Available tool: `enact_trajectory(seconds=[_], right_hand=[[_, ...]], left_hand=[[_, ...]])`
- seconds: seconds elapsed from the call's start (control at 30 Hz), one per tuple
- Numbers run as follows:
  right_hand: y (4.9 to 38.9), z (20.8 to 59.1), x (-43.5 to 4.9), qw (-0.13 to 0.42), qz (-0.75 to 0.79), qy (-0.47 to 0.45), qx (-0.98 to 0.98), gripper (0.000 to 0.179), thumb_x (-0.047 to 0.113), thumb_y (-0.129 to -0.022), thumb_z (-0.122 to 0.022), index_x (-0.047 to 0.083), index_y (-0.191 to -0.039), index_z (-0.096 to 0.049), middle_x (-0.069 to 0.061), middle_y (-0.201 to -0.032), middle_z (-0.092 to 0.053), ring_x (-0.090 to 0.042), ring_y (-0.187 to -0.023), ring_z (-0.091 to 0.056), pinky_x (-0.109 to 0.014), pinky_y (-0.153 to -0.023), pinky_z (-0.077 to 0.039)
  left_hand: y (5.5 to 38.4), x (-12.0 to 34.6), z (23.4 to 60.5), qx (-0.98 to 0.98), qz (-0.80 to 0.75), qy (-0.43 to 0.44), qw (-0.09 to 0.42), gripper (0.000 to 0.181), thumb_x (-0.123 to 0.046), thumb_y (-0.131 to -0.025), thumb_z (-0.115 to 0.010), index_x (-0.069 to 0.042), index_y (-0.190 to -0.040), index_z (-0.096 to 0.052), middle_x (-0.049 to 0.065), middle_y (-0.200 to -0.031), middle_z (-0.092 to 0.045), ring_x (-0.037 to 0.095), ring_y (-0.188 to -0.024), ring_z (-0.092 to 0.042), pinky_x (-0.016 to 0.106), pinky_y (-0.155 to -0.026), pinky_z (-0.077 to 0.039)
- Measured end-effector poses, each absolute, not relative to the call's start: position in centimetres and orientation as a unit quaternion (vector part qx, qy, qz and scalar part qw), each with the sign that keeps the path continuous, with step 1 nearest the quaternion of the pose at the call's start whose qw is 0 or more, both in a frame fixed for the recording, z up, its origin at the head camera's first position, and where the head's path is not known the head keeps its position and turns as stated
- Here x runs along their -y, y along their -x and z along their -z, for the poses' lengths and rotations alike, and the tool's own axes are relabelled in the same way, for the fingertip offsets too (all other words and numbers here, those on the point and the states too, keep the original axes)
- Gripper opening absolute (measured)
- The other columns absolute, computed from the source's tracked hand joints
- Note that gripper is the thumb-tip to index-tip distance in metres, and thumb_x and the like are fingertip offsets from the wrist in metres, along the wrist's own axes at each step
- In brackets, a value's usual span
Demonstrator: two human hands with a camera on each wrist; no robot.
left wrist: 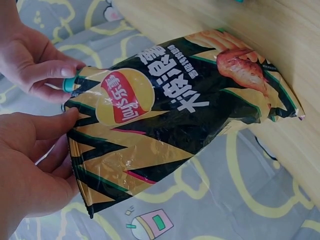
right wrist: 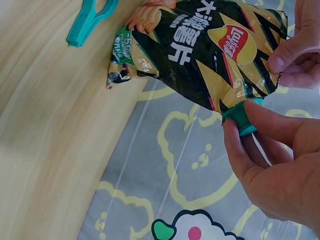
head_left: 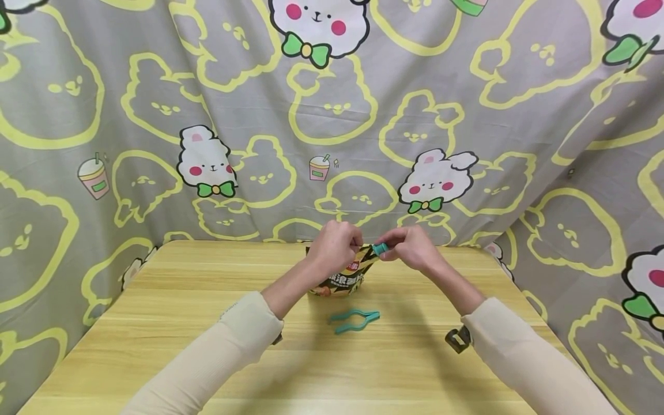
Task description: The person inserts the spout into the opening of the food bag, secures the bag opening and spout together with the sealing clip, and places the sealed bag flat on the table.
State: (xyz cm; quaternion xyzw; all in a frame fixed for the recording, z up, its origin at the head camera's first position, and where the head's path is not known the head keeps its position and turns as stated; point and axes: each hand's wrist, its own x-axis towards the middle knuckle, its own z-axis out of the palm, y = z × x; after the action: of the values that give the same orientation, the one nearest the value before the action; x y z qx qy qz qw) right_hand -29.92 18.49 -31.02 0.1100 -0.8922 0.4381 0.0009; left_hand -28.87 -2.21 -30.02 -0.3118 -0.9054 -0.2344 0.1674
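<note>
Head view: The snack bag [head_left: 339, 281] is located near the far edge of the table [head_left: 218, 323]. Its top edge is pinched by the curled left hand [head_left: 336, 245]; the teal clip [head_left: 381, 248] is pinched by the right hand [head_left: 412, 249] at the bag's right upper corner. If the left hand's pinch is slackened, the bag may slump, as its lower end is judged to be steadied only by the table. The second clip [head_left: 372, 316], lying with spread arms nearer the wearer, could be knocked by a lowered forearm. The long axis is held roughly upright, top edge uppermost, printed face turned toward the wearer.

Left wrist view: The top edge is gripped between the left thumb, on the printed face, and fingers bent behind, with only the bag's thickness between them. Creasing or uneven folding may be caused by this one-sided pinch. The long axis is run from lower left to upper right, top edge toward the hands.

Right wrist view: The teal clip is squeezed between thumb and fingers, with little gap. Whether the film is fully enclosed cannot be told; if only the corner is caught, slipping off may result. The long axis is laid nearly across the picture, top edge to the right, bottom end to the left.
</note>
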Motion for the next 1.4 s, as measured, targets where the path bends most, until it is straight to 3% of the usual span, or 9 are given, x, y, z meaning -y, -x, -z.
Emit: enact_trajectory(seconds=[0.73, 1.07, 1.4], right_hand=[[29.3, 30.3, -18.0, 0.008, -0.395, -0.13, 0.91, 0.024, 0.004, -0.082, -0.081, 0.003, -0.105, -0.079, -0.011, -0.095, -0.078, -0.018, -0.082, -0.073, -0.036, -0.079, -0.059], [29.1, 30.0, -17.9, 0.001, -0.399, -0.137, 0.907, 0.028, 0.005, -0.082, -0.082, 0.004, -0.11, -0.077, -0.01, -0.096, -0.077, -0.017, -0.083, -0.072, -0.04, -0.082, -0.059], [29.0, 29.8, -18.2, -0.006, -0.39, -0.137, 0.911, 0.033, 0.007, -0.08, -0.083, 0.005, -0.112, -0.077, -0.008, -0.093, -0.077, -0.015, -0.082, -0.07, -0.034, -0.079, -0.057]], left_hand=[[28.9, 2.7, 30.0, 0.901, 0.243, 0.317, 0.171, 0.032, 0.014, -0.083, -0.056, -0.007, -0.08, -0.079, 0.002, -0.08, -0.076, 0.013, -0.071, -0.069, 0.024, -0.065, -0.056], [29.0, 3.1, 29.8, 0.9, 0.243, 0.313, 0.183, 0.029, 0.012, -0.084, -0.061, -0.009, -0.08, -0.08, 0.002, -0.08, -0.077, 0.014, -0.072, -0.072, 0.027, -0.068, -0.059], [29.0, 3.1, 29.7, 0.904, 0.241, 0.307, 0.174, 0.029, 0.012, -0.084, -0.062, -0.009, -0.081, -0.08, 0.001, -0.081, -0.077, 0.014, -0.073, -0.071, 0.026, -0.068, -0.058]])
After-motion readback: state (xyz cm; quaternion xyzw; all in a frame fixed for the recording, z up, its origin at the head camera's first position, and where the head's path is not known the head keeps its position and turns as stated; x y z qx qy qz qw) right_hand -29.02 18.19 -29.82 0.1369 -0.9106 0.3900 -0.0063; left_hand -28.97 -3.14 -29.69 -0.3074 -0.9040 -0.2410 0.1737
